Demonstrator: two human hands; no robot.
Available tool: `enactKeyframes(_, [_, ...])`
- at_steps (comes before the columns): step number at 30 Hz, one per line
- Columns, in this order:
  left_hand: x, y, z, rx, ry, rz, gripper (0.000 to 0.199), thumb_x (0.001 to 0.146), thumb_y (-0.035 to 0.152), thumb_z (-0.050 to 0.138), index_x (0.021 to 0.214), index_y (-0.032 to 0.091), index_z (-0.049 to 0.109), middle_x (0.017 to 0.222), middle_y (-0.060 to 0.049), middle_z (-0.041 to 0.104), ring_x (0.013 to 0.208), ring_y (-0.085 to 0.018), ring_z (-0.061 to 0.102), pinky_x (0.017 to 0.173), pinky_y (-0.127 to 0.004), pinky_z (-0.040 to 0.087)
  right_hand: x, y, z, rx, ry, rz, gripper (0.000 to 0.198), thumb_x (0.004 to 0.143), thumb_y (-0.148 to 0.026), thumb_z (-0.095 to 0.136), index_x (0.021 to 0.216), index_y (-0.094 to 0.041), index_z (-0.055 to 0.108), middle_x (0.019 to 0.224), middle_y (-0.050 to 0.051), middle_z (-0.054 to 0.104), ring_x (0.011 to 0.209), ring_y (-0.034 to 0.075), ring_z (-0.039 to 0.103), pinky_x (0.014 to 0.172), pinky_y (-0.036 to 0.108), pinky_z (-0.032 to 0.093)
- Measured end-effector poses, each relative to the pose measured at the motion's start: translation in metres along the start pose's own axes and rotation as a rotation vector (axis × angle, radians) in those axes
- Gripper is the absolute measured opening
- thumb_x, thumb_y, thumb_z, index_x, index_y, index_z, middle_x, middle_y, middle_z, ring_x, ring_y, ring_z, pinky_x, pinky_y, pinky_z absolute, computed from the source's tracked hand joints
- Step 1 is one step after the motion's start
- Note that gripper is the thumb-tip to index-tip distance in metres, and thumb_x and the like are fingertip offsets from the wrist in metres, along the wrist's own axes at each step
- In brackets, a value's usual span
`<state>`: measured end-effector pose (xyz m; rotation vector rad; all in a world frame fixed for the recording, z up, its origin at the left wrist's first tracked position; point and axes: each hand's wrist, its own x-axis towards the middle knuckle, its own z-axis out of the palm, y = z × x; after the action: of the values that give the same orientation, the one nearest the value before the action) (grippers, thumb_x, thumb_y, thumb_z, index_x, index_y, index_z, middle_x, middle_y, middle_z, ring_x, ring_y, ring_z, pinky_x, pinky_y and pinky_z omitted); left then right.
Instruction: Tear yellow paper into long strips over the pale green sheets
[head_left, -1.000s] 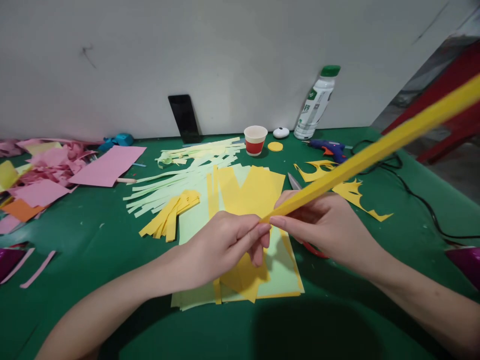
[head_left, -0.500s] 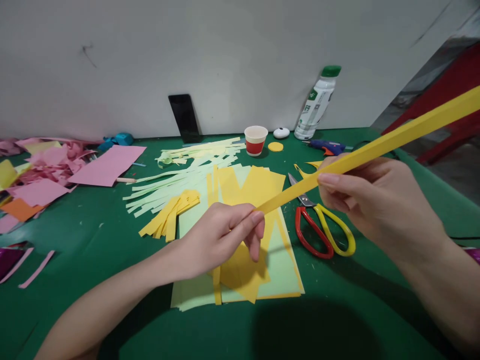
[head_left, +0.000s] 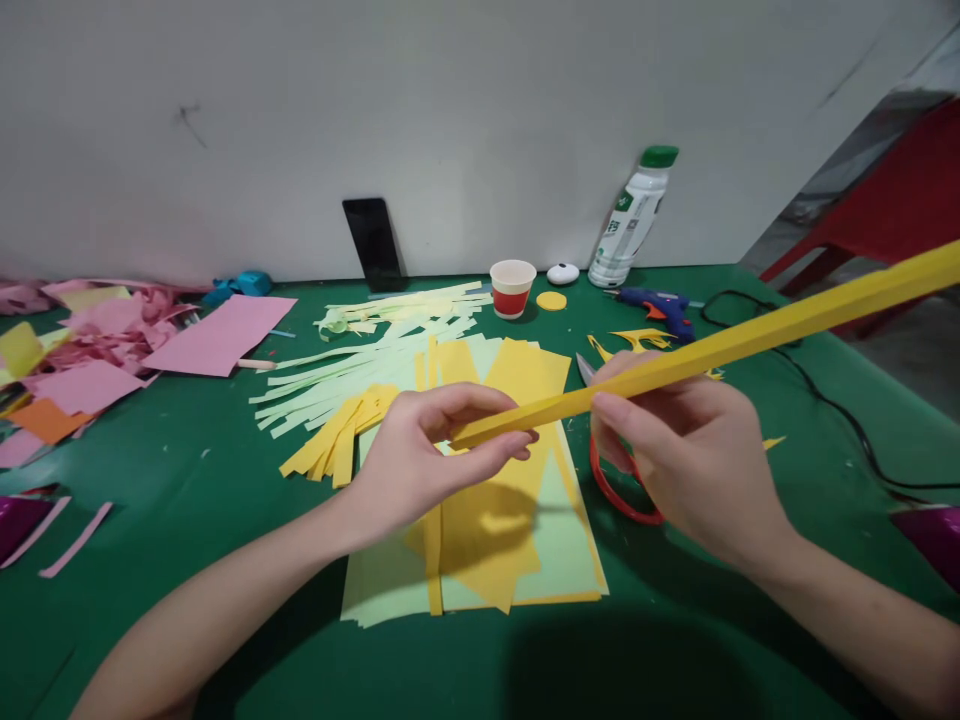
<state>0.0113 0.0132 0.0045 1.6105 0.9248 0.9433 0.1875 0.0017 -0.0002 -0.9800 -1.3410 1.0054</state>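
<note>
A long, narrow strip of yellow paper (head_left: pixel 720 352), creased along its length, slants across in front of me and runs out of view at the right. My right hand (head_left: pixel 694 450) pinches it between thumb and fingers. Loosely curled about its near end, my left hand (head_left: pixel 442 455) has the fingers behind the strip and the thumb below. Under the hands lie yellow paper sheets (head_left: pixel 480 560) on pale green paper (head_left: pixel 574 560). Scissors (head_left: pixel 619 495) with a red handle loop are partly hidden behind my right hand.
Cut yellow strips (head_left: pixel 319 450) and pale green strips (head_left: pixel 300 390) lie to the left, with pink paper (head_left: pixel 225 335) beyond. At the back stand a phone (head_left: pixel 373 245), a paper cup (head_left: pixel 513 290) and a bottle (head_left: pixel 630 225). A glue gun (head_left: pixel 660 308) with a black cord lies right.
My right hand has slid left and down along the strip, closer to my left hand. The left thumb and fingers have spread apart, and the strip's end now reaches further into that hand.
</note>
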Motion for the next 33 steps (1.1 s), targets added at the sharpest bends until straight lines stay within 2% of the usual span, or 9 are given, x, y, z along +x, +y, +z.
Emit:
enactKeyframes(3, [-0.001, 0.001, 0.001, 0.002, -0.014, -0.013, 0.007, 0.075, 0.020, 0.061, 0.076, 0.014, 0.063, 0.068, -0.001, 0.068, 0.063, -0.011, 0.064, 0.056, -0.017, 0.051, -0.005, 0.003, 0.003, -0.069, -0.033, -0.054, 0.002, 0.073, -0.018, 0.058, 0.072, -0.020, 0.057, 0.055, -0.006, 0.050, 0.039, 0.004, 0.040, 0.036, 0.018, 0.034])
enactKeyframes(6, [-0.001, 0.003, 0.001, 0.050, -0.031, 0.002, 0.006, 0.075, 0.016, 0.059, 0.073, 0.013, 0.064, 0.065, -0.001, 0.068, 0.059, -0.009, 0.063, 0.053, -0.015, 0.051, -0.006, 0.005, 0.004, -0.142, -0.093, -0.092, 0.004, 0.071, -0.018, 0.060, 0.069, -0.020, 0.057, 0.063, -0.003, 0.055, 0.047, 0.007, 0.048, 0.038, 0.019, 0.040])
enactKeyframes(11, [-0.002, 0.004, 0.004, 0.214, -0.003, 0.097, 0.005, 0.073, 0.012, 0.059, 0.070, 0.011, 0.063, 0.061, -0.002, 0.068, 0.056, -0.009, 0.062, 0.051, -0.013, 0.049, -0.006, 0.007, 0.008, -0.225, -0.175, -0.153, 0.008, 0.072, -0.014, 0.058, 0.069, -0.021, 0.057, 0.068, -0.002, 0.059, 0.055, 0.009, 0.054, 0.043, 0.020, 0.043])
enactKeyframes(19, [-0.002, -0.001, 0.006, 0.434, 0.053, 0.273, 0.007, 0.066, 0.007, 0.057, 0.065, 0.012, 0.062, 0.058, 0.001, 0.066, 0.050, -0.007, 0.058, 0.050, -0.012, 0.049, -0.009, 0.013, 0.011, -0.269, -0.206, -0.089, 0.014, 0.073, -0.016, 0.058, 0.061, -0.020, 0.051, 0.060, -0.002, 0.054, 0.055, 0.009, 0.050, 0.047, 0.020, 0.040])
enactKeyframes(25, [0.000, 0.000, 0.004, 0.419, 0.052, 0.205, 0.008, 0.066, 0.007, 0.056, 0.064, 0.012, 0.063, 0.059, 0.001, 0.067, 0.050, -0.007, 0.059, 0.048, -0.011, 0.049, -0.008, 0.011, 0.011, -0.265, -0.191, -0.035, 0.016, 0.073, -0.016, 0.057, 0.060, -0.020, 0.049, 0.057, -0.004, 0.051, 0.052, 0.007, 0.046, 0.044, 0.018, 0.037])
enactKeyframes(33, [0.005, 0.005, -0.009, 0.278, 0.077, -0.016, 0.004, 0.069, 0.015, 0.058, 0.070, 0.012, 0.062, 0.061, -0.001, 0.067, 0.053, -0.009, 0.062, 0.045, -0.012, 0.049, -0.007, 0.005, 0.003, -0.309, -0.109, -0.036, 0.017, 0.072, -0.017, 0.056, 0.058, -0.020, 0.047, 0.055, -0.004, 0.048, 0.048, 0.008, 0.042, 0.042, 0.020, 0.034])
